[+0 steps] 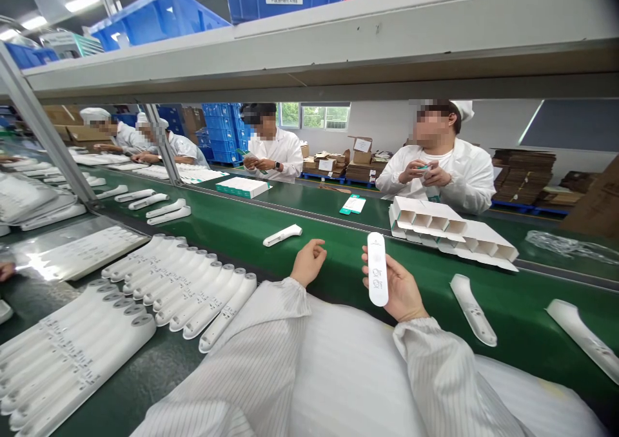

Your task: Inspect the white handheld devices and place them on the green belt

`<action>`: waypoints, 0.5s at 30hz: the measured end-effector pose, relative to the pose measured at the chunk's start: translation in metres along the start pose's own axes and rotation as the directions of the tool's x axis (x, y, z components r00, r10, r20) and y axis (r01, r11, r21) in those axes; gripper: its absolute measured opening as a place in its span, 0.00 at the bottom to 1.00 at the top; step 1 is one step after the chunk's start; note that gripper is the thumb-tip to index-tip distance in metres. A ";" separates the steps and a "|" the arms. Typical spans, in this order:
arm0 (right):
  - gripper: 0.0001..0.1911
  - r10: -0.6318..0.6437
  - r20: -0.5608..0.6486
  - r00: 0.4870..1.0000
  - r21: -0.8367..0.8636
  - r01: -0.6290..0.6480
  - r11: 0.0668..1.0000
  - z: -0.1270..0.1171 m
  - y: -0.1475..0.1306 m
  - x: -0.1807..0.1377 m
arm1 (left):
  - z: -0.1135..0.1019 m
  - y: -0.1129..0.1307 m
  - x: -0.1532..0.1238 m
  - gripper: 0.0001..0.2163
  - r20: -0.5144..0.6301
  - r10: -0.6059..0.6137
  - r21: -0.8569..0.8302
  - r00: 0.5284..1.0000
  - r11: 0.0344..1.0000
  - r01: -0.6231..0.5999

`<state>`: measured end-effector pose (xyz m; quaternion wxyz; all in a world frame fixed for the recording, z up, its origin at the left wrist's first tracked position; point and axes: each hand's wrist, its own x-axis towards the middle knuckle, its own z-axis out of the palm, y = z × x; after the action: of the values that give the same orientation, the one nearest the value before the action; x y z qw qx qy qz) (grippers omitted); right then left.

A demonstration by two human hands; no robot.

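Upright in my right hand is a long white plastic handheld device, its face with printed marks and round icons turned toward me. The fingers wrap behind it and the thumb lies along its side. My left hand hovers near the belt's front edge with its fingers loosely bent and apart, and nothing shows in it. Just beyond that hand, a white angled device part lies on the green belt. To the right, two more white parts, a nearer one and a farther-right one, rest on the belt.
Several white housings stand in rows at left, with another group nearer me. Across the belt are open white cartons, a flat green-white box and co-workers in white. A shelf with blue bins spans overhead.
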<state>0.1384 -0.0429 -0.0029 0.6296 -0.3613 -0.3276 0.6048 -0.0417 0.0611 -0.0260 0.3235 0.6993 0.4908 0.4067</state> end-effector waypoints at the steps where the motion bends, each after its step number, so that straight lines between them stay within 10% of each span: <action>1: 0.19 -0.003 0.006 1.000 -0.005 0.003 1.000 0.000 0.000 0.000 | -0.004 -0.003 0.002 0.14 -0.064 0.034 0.081 0.997 0.996 -0.029; 10: 0.18 0.017 -0.077 0.997 -0.066 -0.022 0.998 -0.003 0.006 -0.001 | -0.040 -0.023 0.016 0.26 -0.447 -0.185 0.181 0.875 0.939 0.291; 15: 0.19 0.111 -0.235 0.966 -0.126 -0.143 0.982 -0.015 0.018 0.005 | -0.039 -0.028 0.009 0.24 -0.288 -0.227 0.178 0.930 0.942 0.285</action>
<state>0.1420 -0.0384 -0.0264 0.5955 -0.4921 -0.2716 0.5740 -0.0861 0.0803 -0.0295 0.2277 0.5997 0.6584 0.3937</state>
